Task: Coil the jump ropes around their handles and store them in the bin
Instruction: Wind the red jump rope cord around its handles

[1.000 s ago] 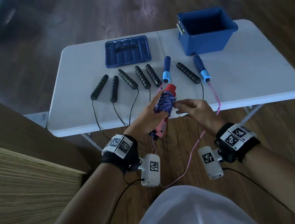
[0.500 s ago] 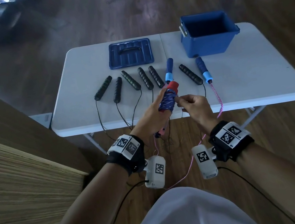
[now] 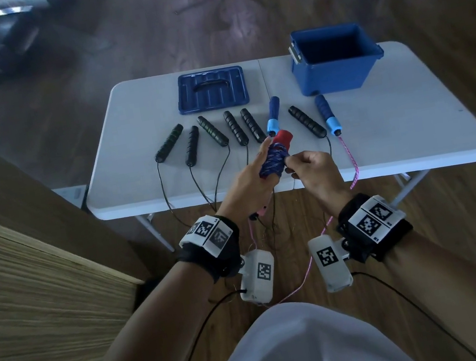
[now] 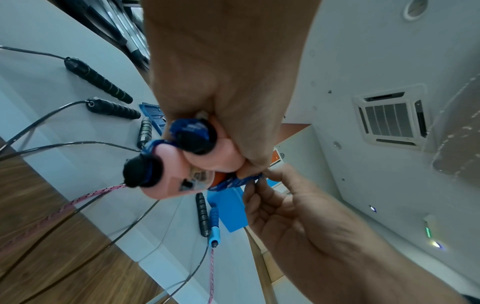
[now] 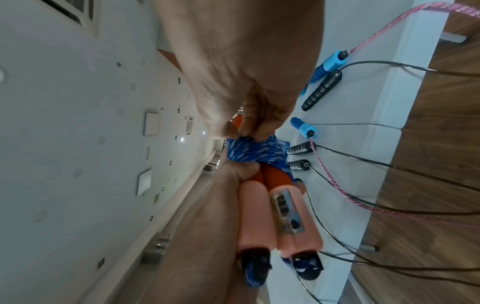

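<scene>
My left hand [image 3: 249, 181] grips a pair of pink and red jump rope handles [image 5: 283, 211] held side by side, with blue patterned rope [image 3: 273, 161] coiled around their upper part. My right hand [image 3: 310, 167] pinches the blue rope [image 5: 249, 152] at the coil's edge with thumb and fingertips. The handles' black end caps [image 4: 142, 172] point toward the left wrist camera. Both hands hover above the table's front edge [image 3: 294, 184]. The open blue bin [image 3: 337, 67] stands at the back right of the table.
Several black handles [image 3: 235, 128] and two blue handles [image 3: 327, 115] lie in a row on the white table, their black cords and a pink rope [image 3: 443, 144] hanging over the front edge. The blue bin lid [image 3: 211, 89] lies at the back centre. A wooden panel stands left.
Both hands have risen with the wrapped handles and moved a little farther over the table edge. My right hand has closed in on the coil and now pinches the rope.
</scene>
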